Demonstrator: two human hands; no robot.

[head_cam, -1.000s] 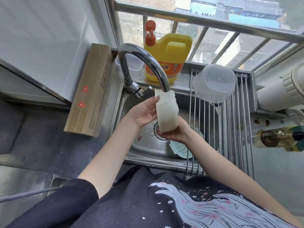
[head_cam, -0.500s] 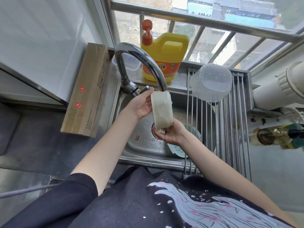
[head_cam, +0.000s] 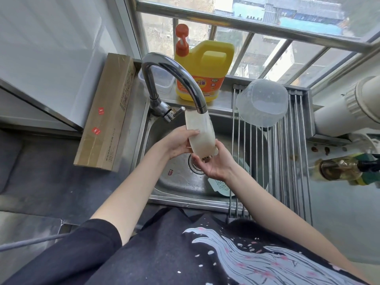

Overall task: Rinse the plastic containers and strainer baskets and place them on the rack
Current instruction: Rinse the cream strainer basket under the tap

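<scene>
A whitish plastic strainer basket point(head_cam: 200, 134) is held on edge right under the faucet spout point(head_cam: 200, 109), above the sink point(head_cam: 176, 182). My left hand point(head_cam: 176, 144) grips its left side, fingers curled over the wall. My right hand point(head_cam: 213, 163) cups its lower edge from beneath. A clear plastic container point(head_cam: 262, 102) lies upside down on the steel rod rack point(head_cam: 287, 161) across the right of the sink. Another piece of plastic point(head_cam: 219, 185) sits in the sink under the rack, partly hidden by my right forearm.
A yellow detergent jug point(head_cam: 203, 73) with an orange pump stands on the window sill behind the faucet, next to a small clear tub point(head_cam: 160, 79). A long cardboard box point(head_cam: 107, 112) lies left of the sink. An oil bottle point(head_cam: 341, 168) and a white pipe point(head_cam: 349, 108) are at right.
The basket has been raised and tilted closer to the spout. My left hand slid down its side and my right hand shifted under its lower edge.
</scene>
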